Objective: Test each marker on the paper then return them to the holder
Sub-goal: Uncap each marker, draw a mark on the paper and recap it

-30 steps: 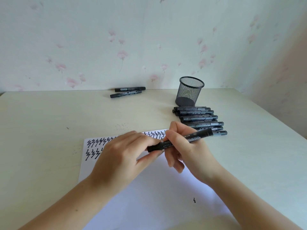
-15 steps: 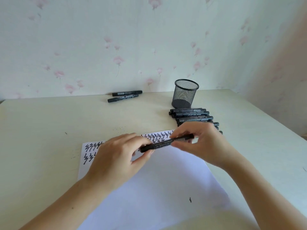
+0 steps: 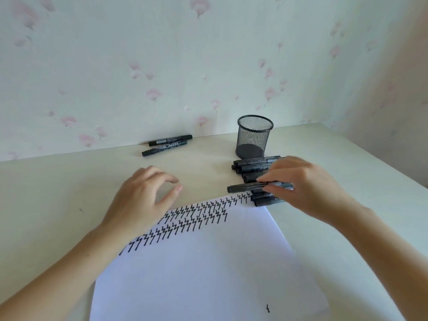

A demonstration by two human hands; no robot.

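Observation:
A white sheet of paper (image 3: 203,269) lies on the table, with rows of black zigzag marks along its far edge. My right hand (image 3: 308,188) pinches a capped black marker (image 3: 245,187) level over a row of several black markers (image 3: 252,167) lying right of the paper. My left hand (image 3: 141,200) hovers over the paper's far left corner, fingers loosely curled, holding nothing. The black mesh holder (image 3: 253,137) stands upright just behind the marker row and looks empty.
Two more black markers (image 3: 168,144) lie side by side at the back of the table against the flowered wall. The table's right edge (image 3: 382,163) runs close beside my right hand. One small black mark (image 3: 268,308) sits near the paper's near corner.
My left hand has let go of the marker and drawn back to the left. My right hand has carried the marker right, over the row of markers.

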